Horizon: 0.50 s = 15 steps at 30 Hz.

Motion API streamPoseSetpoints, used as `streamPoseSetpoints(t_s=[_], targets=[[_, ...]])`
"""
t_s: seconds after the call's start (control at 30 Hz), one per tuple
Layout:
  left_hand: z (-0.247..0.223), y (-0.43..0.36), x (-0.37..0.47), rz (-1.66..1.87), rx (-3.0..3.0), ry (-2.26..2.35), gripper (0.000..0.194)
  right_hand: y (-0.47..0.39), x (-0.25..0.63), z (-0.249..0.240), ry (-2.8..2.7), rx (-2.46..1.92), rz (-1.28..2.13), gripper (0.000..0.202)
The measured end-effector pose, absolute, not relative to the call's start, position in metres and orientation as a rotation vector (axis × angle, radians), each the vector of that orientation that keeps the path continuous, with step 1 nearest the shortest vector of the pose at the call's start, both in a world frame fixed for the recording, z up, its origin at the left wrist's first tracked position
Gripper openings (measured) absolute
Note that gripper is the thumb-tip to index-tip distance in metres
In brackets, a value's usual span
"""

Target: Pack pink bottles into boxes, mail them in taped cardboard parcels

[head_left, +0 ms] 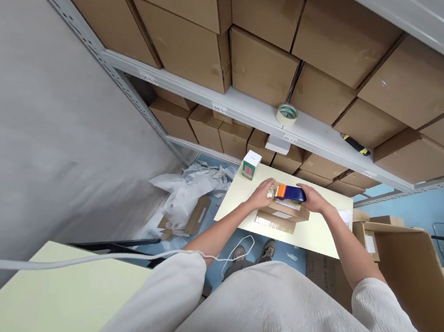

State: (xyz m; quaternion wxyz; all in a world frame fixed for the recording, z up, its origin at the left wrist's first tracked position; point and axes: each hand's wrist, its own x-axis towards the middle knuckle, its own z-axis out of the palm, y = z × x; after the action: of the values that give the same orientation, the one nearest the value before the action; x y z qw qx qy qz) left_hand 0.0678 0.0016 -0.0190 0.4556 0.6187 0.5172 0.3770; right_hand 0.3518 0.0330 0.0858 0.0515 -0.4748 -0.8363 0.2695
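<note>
A small cardboard box (301, 215) lies on the pale yellow table (321, 235) in front of me. My right hand (313, 199) grips a blue and orange tape dispenser (292, 194), which rests over the top of the box. At the box's left end, my left hand (261, 193) lies against the cardboard where shiny tape shows; its fingers are curled over the edge. A piece of cardboard covered with glossy brown tape (274, 221) sits on the near side of the box. Whether tape runs from the dispenser to the box is too small to tell.
A white and green small box (251, 165) stands at the table's back left. On the shelf above are a roll of tape (286, 114) and a yellow-black cutter (356, 145). A white cable (103, 255) crosses by my left arm. An open carton (412, 279) stands right.
</note>
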Motion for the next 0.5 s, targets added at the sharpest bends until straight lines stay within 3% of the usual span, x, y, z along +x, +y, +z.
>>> streamPoseSetpoints(t_s=[0.1, 0.2, 0.37, 0.5], targets=[[-0.011, 0.008, 0.069, 0.652, 1.740, 1.215, 0.108, 0.033, 0.352, 0.088, -2.602, -1.407, 0.760, 0.062], [-0.006, 0.013, 0.068, 0.431, 1.888, 1.275, 0.122, 0.032, 0.349, 0.096, -2.719, -1.424, 0.706, 0.054], [0.004, 0.018, 0.069, 0.018, 2.089, 1.363, 0.125, 0.030, 0.349, 0.116, -2.950, -1.520, 0.570, 0.048], [0.010, 0.019, 0.072, -0.100, 2.131, 1.379, 0.124, 0.021, 0.384, 0.126, -2.964, -1.645, 0.520, 0.034]])
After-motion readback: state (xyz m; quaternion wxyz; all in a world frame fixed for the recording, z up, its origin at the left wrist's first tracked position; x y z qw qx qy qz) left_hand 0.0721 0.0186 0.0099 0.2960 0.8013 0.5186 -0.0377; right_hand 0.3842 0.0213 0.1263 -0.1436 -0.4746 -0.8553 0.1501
